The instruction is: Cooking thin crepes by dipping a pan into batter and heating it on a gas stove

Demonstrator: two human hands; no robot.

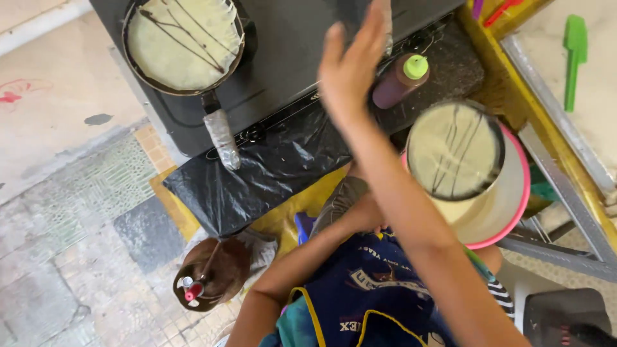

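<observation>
Right hand (350,64) is raised over the stove top (289,38), flat and spread, fingers apart, holding nothing. Left hand (365,215) is tucked low against the knee, mostly hidden by the right forearm (can't tell whether it is curled or loose).

Nearest thing is the squeeze bottle (398,80), just right of the right hand and slightly below it. It has dark brown contents and a green cap, and lies tilted on the black plastic sheet (257,173), not touching the hand. It probably handles light, with soft walls that give under a squeeze and maybe a slick, sticky skin. The mid-body is the safest place to hold it, away from the cap.

Far left of the hand is a dark frying pan (183,42) with pale batter striped in brown, its handle wrapped in foil. Below right of the hand a second round of striped batter (456,151) sits over a pink-rimmed bowl (514,212).

The surface is a dark cooktop on crinkly black plastic over a yellow stand. A green spatula (574,58) lies far right. The floor is worn tile and concrete (looks like a street stall), with a brown bottle (209,273) standing on it beside the left elbow.
</observation>
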